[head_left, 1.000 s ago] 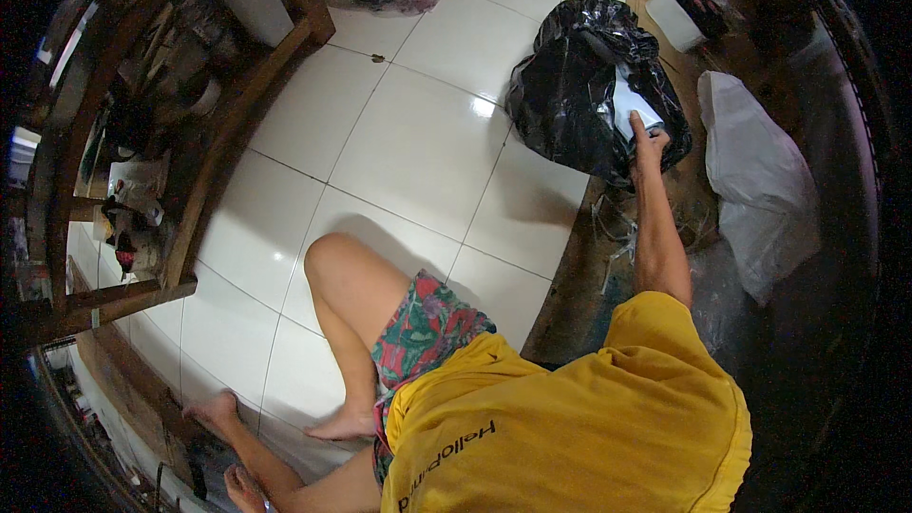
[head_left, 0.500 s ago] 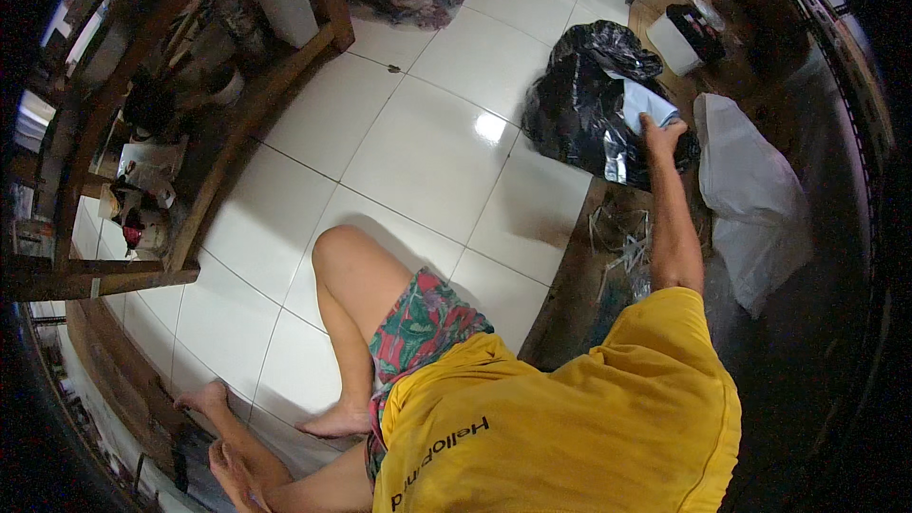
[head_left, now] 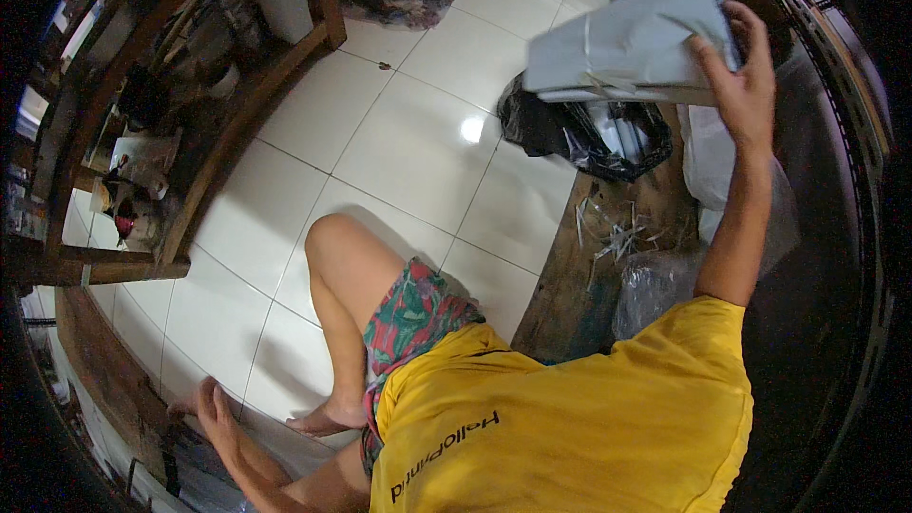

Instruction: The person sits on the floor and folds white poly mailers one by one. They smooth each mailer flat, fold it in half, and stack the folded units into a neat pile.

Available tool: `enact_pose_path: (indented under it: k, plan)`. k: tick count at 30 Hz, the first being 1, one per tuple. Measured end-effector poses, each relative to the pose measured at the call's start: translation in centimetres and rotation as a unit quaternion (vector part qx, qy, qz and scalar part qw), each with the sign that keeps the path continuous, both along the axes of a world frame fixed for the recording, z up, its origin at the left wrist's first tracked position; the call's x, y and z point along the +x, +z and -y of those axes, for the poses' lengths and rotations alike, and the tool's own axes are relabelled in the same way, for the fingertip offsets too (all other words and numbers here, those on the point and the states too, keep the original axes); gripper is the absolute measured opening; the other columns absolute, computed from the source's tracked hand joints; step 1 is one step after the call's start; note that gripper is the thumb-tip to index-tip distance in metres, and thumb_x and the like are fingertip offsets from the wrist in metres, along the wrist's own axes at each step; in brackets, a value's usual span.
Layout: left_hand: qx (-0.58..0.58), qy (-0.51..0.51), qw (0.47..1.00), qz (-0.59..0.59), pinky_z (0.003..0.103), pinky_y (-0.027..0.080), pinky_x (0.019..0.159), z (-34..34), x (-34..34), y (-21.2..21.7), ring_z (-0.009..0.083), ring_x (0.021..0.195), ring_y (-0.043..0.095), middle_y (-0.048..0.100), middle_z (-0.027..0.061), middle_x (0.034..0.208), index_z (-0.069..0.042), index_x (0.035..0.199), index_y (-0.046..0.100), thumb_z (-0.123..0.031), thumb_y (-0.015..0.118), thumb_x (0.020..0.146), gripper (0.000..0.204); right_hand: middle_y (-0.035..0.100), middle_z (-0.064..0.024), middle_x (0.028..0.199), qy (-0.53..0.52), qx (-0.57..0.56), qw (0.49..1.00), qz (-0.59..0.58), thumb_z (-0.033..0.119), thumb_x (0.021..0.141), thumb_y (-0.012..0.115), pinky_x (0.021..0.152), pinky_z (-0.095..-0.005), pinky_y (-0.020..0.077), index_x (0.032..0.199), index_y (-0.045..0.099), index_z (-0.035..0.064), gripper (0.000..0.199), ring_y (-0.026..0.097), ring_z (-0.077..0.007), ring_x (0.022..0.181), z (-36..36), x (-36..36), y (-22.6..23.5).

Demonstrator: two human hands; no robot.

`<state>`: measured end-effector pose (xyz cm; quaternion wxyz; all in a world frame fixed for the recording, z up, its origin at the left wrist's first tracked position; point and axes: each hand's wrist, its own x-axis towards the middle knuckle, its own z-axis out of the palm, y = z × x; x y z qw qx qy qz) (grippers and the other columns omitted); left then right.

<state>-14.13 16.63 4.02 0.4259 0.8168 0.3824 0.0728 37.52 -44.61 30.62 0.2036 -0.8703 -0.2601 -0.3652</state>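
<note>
While the grey wrapped parcel (head_left: pixel 632 43) is gripped and held high by the right hand (head_left: pixel 741 76) above the open black bag (head_left: pixel 589 133), the left hand (head_left: pixel 217 410) is pressed flat, fingers spread, on the tiled floor (head_left: pixel 399 133) for support.

Head-worn fisheye — steeply downward, close overhead

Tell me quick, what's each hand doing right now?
Left hand: open, fingers spread, resting flat on the white tiled floor, holding nothing.
Right hand: closed on a grey wrapped parcel, raised above the black bag.

Flat grey parcel (head_left: pixel 629 43) held aloft, above open black bag (head_left: pixel 587 133) of grey parcels
</note>
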Motion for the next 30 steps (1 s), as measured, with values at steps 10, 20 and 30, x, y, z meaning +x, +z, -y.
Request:
enact_pose_path:
  k: [10, 20, 30]
  plan:
    - [-0.386, 0.025, 0.834, 0.394, 0.053, 0.031, 0.118, 8.9, 18.7, -1.3, 0.0336, 0.144, 0.037, 0.034, 0.0123, 0.160, -0.015, 0.155, 0.032, -0.072, 0.056, 0.089, 0.091, 0.064, -0.0136, 0.123, 0.259, 0.362, 0.835, -0.325, 0.020, 0.085, 0.077, 0.100, -0.0340, 0.0466, 0.136, 0.053, -0.0025, 0.061, 0.061, -0.0217, 0.109, -19.5, -7.6, -2.8]
    - [-0.467, 0.213, 0.734, 0.444, 0.045, 0.047, 0.106, 4.7, 3.6, -1.6, 0.0317, 0.121, 0.058, 0.057, 0.0149, 0.135, -0.002, 0.146, 0.043, -0.046, 0.069, 0.087, 0.078, 0.054, -0.0178, 0.138, 0.370, 0.265, 0.652, -0.606, 0.025, 0.090, 0.073, 0.110, -0.0354, 0.0371, 0.146, 0.041, -0.0033, 0.071, 0.050, -0.0254, 0.127, -39.1, -11.5, -24.0]
    - [-0.157, 0.239, 0.921, 0.265, 0.035, 0.043, 0.103, 7.6, 2.6, 11.1, 0.0246, 0.118, 0.056, 0.056, 0.0158, 0.130, 0.003, 0.145, 0.041, -0.011, 0.066, 0.083, 0.068, 0.055, -0.0159, 0.136, 0.352, 0.210, 0.485, -0.773, 0.026, 0.096, 0.068, 0.094, -0.0377, 0.0512, 0.150, 0.035, -0.0008, 0.068, 0.057, -0.0245, 0.120, -42.1, -18.7, -38.1]
